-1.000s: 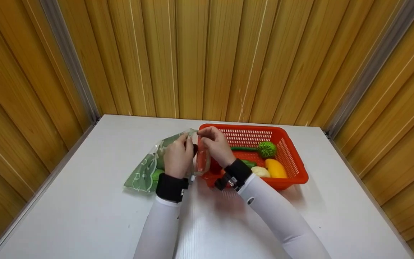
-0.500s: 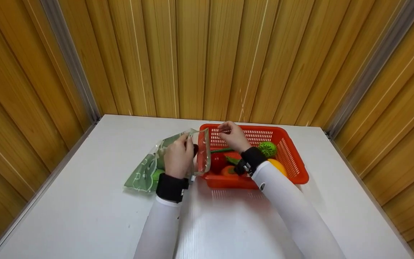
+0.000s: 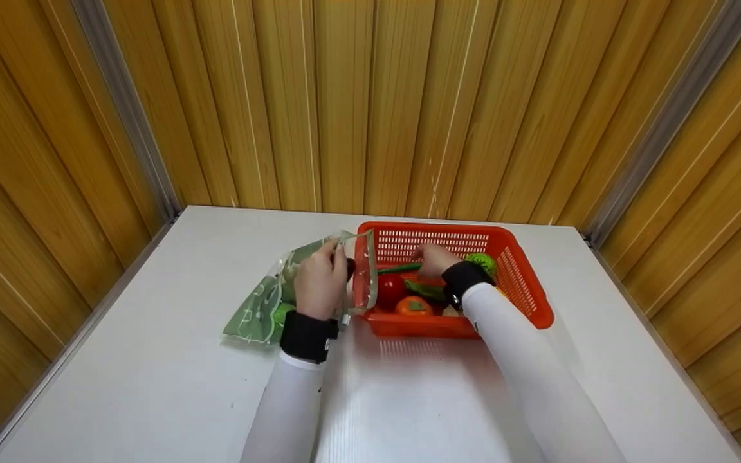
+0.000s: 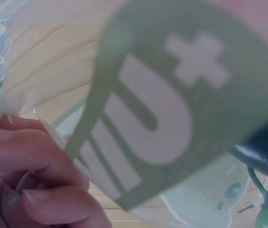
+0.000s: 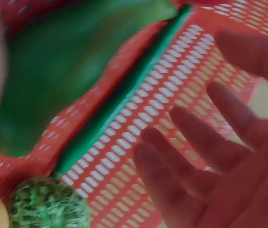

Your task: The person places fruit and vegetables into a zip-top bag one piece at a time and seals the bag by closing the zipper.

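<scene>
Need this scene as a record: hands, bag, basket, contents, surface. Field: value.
left hand: pinches the bag; hand, bag
right hand: over the basket, fingers apart, holding nothing; hand, basket
bag: green-printed, see-through, left of the basket, its mouth overlapping the basket's near-left edge in the head view
bag contents: a green item shows; others unclear
basket contents: red fruit, orange fruit, green pepper, thin green stalk, spiky green ball; others partly hidden
surface: white table

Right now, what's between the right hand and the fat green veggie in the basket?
The right wrist view shows it: a thin green stick and bits of red basket, between the right hand and the fat green veggie.
</scene>
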Action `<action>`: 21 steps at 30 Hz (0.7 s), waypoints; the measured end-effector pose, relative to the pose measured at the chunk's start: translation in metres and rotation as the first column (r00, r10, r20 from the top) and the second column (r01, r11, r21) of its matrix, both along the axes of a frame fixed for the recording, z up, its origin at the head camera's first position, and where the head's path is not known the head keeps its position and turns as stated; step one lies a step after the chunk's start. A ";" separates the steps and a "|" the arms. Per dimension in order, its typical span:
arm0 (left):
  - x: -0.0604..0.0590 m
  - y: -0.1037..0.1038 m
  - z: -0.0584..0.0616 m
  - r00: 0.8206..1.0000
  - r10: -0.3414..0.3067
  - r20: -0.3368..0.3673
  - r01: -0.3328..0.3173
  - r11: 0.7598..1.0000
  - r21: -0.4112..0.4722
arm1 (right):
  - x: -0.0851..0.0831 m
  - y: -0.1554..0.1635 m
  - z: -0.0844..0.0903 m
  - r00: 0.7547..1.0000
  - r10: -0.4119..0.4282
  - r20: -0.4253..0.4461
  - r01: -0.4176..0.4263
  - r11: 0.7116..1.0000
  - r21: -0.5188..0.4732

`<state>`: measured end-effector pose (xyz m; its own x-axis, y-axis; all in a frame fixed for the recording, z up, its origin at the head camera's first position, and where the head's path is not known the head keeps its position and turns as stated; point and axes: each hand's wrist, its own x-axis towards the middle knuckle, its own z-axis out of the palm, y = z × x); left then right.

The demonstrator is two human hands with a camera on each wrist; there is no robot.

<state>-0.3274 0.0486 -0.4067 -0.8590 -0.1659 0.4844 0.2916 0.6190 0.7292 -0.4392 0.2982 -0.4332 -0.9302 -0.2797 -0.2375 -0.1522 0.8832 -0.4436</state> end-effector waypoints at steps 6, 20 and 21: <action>0.000 0.001 0.000 1.000 -0.003 0.004 0.003 1.000 -0.004 | 0.005 -0.002 -0.004 0.989 0.072 0.125 -0.092 0.983 0.161; 0.000 0.001 0.000 1.000 -0.006 0.010 0.006 1.000 0.004 | 0.001 -0.006 -0.014 0.975 0.193 0.112 -0.218 0.933 0.287; 0.000 0.001 0.000 1.000 -0.008 0.012 0.008 1.000 0.005 | -0.001 -0.005 -0.017 0.975 0.188 0.114 -0.214 0.935 0.283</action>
